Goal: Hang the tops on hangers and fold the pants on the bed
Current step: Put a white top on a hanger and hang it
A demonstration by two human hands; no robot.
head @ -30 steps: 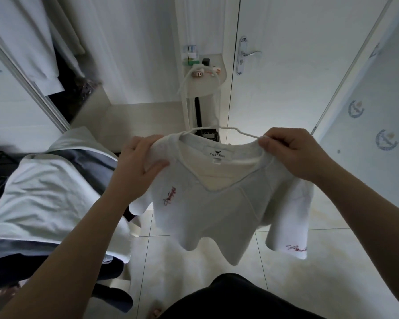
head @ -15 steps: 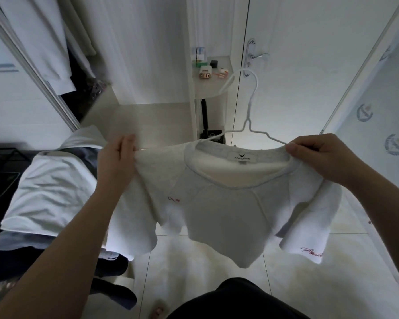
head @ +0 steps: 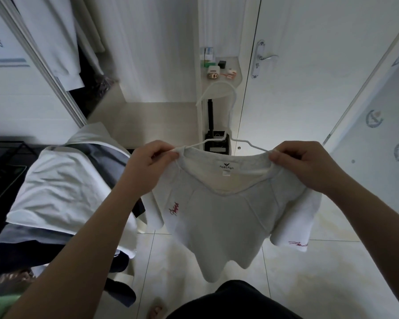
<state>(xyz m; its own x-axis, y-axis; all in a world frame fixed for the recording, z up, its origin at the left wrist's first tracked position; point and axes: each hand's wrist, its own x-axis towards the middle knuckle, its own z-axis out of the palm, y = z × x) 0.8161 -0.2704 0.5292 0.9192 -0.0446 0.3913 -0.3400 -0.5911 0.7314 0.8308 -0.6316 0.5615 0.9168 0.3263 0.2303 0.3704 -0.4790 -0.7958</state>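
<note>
Here, head view: one white top (head: pixel 228 217), red script on both sleeves, held out above the tiled floor (head: pixel 309 279) on a white wire hanger (head: pixel 230 116). Left hand (head: pixel 148 166) pinches the collar's left shoulder; right hand (head: pixel 304 166) pinches the right. Heaped clothes (head: pixel 62 194) lie just to the left. White door (head: pixel 309 72) behind, closed.

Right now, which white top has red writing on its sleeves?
The white T-shirt on the hanger, held by your left hand and right hand; the hanging white garment and the draped white garment show none.
</note>
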